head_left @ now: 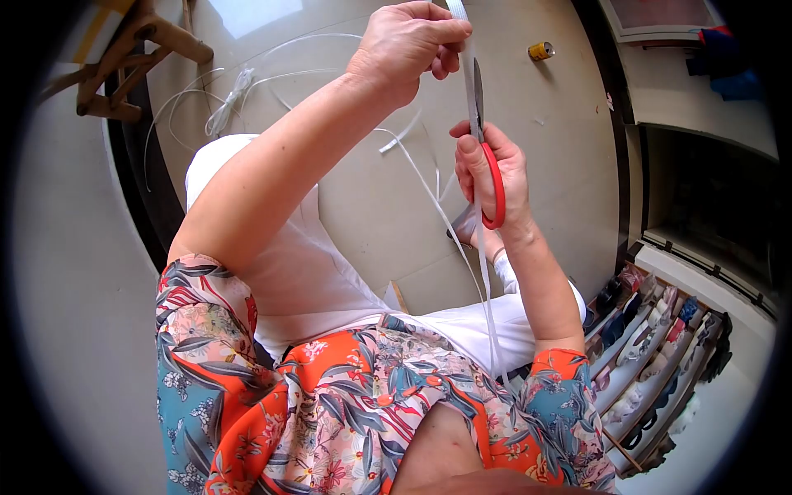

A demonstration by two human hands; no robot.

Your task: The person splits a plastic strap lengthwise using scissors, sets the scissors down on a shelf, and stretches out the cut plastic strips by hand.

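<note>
Left grip (417,43) pinches a white strap (469,54) hanging past the right grip (510,169), curled around red-handled scissors (500,194). A rack (623,450) holds fabric bands (687,309); a can (540,51) lies on the floor (569,165).

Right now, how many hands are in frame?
2. Left hand at the top, pinching a white strap; right hand lower and to the right, gripping red-handled scissors. No others visible.
</note>
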